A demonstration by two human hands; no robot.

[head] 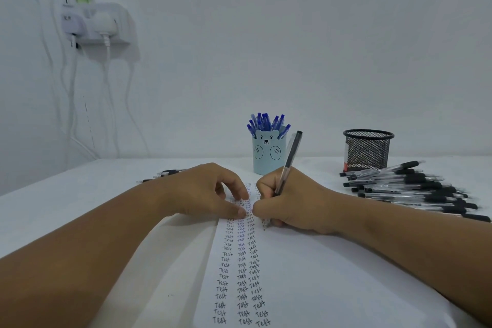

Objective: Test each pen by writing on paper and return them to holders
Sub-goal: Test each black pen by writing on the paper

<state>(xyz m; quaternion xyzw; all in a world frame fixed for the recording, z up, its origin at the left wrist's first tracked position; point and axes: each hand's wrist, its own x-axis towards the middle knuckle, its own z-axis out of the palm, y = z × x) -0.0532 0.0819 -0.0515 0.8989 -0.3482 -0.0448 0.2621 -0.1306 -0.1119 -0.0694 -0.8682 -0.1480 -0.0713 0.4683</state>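
Pen (pixel 288 165): light, stiff, slick barrel; our right hand (pixel 290 202) grips it low near the tip, on the paper (pixel 306 274) | left hand (pixel 210 192) rests loosely curled, fingertips pinning the sheet | blue cup (pixel 269 154) far centre, mesh holder (pixel 368 152) far right, pen pile (pixel 415 186) right, likely rolls if nudged.

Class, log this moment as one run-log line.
right hand: writing with black pen | left hand: steadying paper | blue pens: in bear holder | mesh holder: no pens visible
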